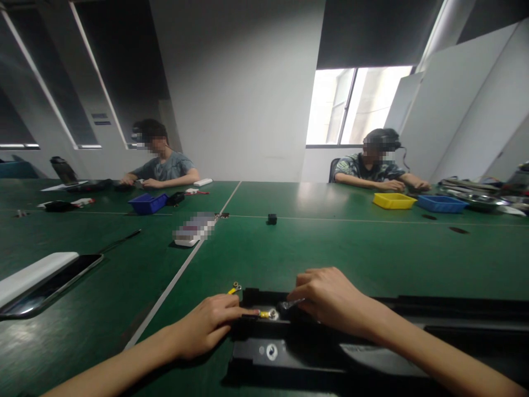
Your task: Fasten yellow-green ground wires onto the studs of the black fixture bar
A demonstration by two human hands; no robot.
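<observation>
My left hand (212,322) is closed at the left end of a long black housing (248,353), its fingertips on a thin wire. That wire ends in a yellow-sleeved ring terminal (264,314), which lies by a small metal screw or nut inside the housing. A second yellow ring terminal (234,288) sticks out just beyond the left hand. Over the housing, my right hand (326,298) has its fingers curled together. A dark piece with a shiny edge (291,304) shows at its fingertips; what it is cannot be made out.
On the green table (330,248) lie a white device (194,229), a small black cube (271,219) and a phone (61,281). Farther back are a dark blue bin (149,203), a yellow bin (394,201) and a blue bin (442,204). Two people sit across the table, hands on small items.
</observation>
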